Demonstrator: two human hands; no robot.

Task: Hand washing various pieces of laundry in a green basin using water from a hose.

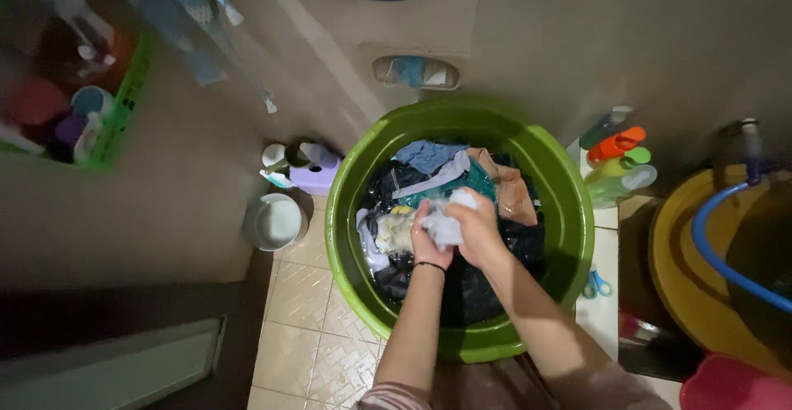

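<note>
Both hands, the left hand [429,241] and right hand [476,228], are squeezing together on a crumpled white cloth [444,227]. They are working above the round, glossy green basin [569,220], where dark wet garments [470,282] are soaking.

Two hands [450,233], one green tub [569,212], one yellow basin [672,237], one blue hose [709,245], one white bowl [277,221], one green basket [124,105].

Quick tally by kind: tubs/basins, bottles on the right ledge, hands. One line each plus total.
Tubs/basins: 2 – green tub, yellow basin
Bottles on the right ledge: 4, as far as can be told – dark green, orange, yellow-green, clear green
Hands: 2 – left hand and right hand, both gripping a white cloth
Total: 8
</note>
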